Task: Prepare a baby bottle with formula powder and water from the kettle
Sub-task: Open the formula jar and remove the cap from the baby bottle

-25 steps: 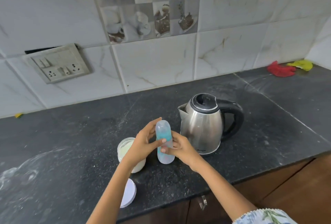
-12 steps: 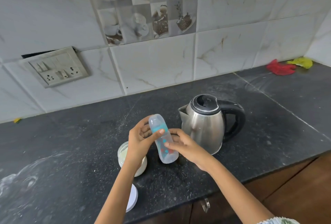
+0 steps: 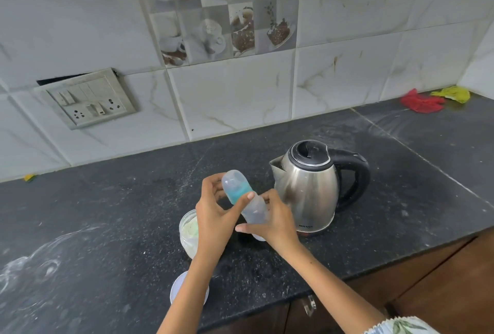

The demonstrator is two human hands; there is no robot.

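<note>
Left hand (image 3: 213, 216) curled round capped top of baby bottle (image 3: 244, 198), right hand (image 3: 272, 222) gripping its base; bottle tilted, over counter (image 3: 107, 226) near front edge. Between open formula jar (image 3: 189, 229) and kettle (image 3: 310, 186) marked MILTON. Jar lid (image 3: 177, 289) overhanging the edge. Open counter left.

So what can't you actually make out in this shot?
Head view only:
- Baby bottle: contents unclear; both hands cover its base.
- Formula jar: half hidden behind the left hand.
- Kettle: lid shut, water level unseen.
- White lid: partly behind the left forearm.
</note>
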